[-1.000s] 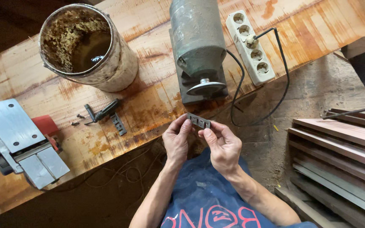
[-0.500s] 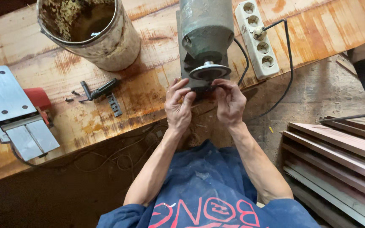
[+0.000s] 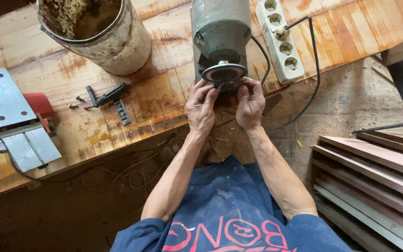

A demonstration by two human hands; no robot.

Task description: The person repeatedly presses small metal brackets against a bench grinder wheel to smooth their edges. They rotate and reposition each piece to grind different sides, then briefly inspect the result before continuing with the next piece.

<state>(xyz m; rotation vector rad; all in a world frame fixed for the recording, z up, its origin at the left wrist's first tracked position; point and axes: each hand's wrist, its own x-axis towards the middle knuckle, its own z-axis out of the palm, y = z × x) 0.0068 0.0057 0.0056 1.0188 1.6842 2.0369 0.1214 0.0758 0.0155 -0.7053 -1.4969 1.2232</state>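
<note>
Both hands at the grinder (image 3: 220, 32) wheel (image 3: 224, 72). Left hand (image 3: 201, 105) and right hand (image 3: 250, 102) pinch a small dark blade, I think (mostly hidden under my fingertips (image 3: 209, 93)), held just below the wheel's rim, touching or nearly so. Fingers curled together on it, one hand per end. Grinding looks under way, not finished: other small metal parts (image 3: 113, 100) lie on the bench (image 3: 164, 107), well left of my fingers, untouched.

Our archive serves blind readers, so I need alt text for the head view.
Both hands, left hand and right hand, press a small part, mostly hidden, against the grinder wheel on a stained wooden bench. A bucket, power strip and planer sit nearby.
</note>
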